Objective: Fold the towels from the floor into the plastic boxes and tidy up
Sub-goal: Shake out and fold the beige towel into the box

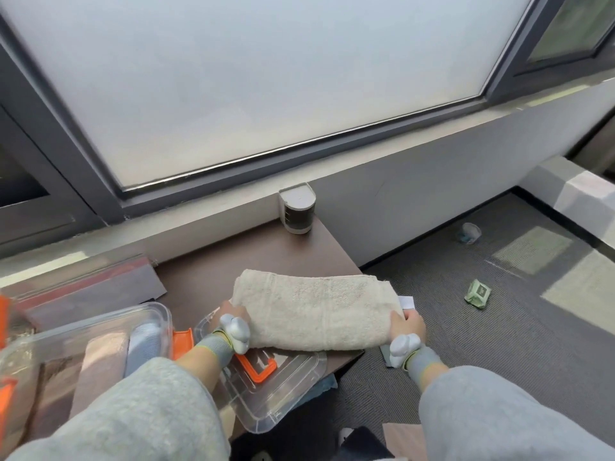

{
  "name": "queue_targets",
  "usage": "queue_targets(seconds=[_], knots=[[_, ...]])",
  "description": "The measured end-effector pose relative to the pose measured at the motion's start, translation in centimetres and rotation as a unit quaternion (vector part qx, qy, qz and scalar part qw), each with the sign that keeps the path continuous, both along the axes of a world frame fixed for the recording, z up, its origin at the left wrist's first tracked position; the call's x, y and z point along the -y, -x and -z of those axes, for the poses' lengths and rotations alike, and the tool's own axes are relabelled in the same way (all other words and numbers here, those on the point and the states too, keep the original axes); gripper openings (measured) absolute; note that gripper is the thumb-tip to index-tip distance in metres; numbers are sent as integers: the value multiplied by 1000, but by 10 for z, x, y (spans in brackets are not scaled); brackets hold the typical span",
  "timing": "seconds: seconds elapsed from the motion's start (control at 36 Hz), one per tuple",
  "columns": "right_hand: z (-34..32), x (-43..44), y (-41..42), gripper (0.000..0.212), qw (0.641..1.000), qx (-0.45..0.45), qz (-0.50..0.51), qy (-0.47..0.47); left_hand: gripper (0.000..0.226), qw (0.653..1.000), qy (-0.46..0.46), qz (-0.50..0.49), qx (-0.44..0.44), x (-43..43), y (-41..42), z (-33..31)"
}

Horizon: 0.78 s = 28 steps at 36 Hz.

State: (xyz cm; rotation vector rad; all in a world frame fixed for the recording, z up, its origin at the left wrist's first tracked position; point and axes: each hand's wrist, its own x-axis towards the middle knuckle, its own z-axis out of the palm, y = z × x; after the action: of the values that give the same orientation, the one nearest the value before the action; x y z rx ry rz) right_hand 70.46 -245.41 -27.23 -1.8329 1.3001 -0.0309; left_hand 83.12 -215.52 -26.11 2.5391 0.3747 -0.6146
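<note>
Under frosted window [266, 78], on dark counter [259, 257]: found folded beige towel [312, 311] lying partly over clear lid [286, 394]. Gripped at either end by left hand [233, 314] and right hand [407, 322], prob to keep fold tight before dropping into plastic box [156, 311].

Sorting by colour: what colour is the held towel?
The folded terry towel is beige; head view.

A frosted window [266, 78] in a dark grey frame [299, 142] lets in soft daylight. Below, a pale wall [432, 181] meets the brown counter [266, 254] and grey carpet [472, 334].
</note>
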Motion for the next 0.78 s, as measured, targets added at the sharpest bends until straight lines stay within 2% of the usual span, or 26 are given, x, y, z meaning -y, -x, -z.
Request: queue_targets(seconds=[0.08, 0.17, 0.25, 0.31, 0.39, 0.5, 0.64, 0.72, 0.78], knots=[[2, 0, -8, 17, 1000, 4, -8, -7, 34, 1000, -4, -8, 4, -3, 5, -5], [8, 6, -17, 25, 995, -58, -77, -17, 25, 999, -33, -29, -1, -9, 14, -7], [10, 11, -19, 34, 986, -111, -124, -23, 17, 997, -22, -61, 50, -17, 21, -8], [10, 23, -21, 39, 979, -121, -161, -18, 24, 995, -15, -76, 63, -14, 31, -6], [13, 31, -25, 34, 974, -120, -193, 0, 40, 992, -2, -118, 55, -12, 38, -6], [16, 45, -32, 29, 967, -115, -229, 7, 32, 979, -5, -191, 69, 3, 51, -11], [18, 57, -36, 22, 971, -96, -217, 6, 34, 972, -6, -234, 14, 8, 71, -15], [17, 63, -33, 38, 985, -64, -160, -14, 50, 970, -17, -239, -45, 9, 90, -9], [17, 68, -34, 54, 989, -63, -118, -68, 57, 964, -18, -255, -68, 11, 101, -6]])
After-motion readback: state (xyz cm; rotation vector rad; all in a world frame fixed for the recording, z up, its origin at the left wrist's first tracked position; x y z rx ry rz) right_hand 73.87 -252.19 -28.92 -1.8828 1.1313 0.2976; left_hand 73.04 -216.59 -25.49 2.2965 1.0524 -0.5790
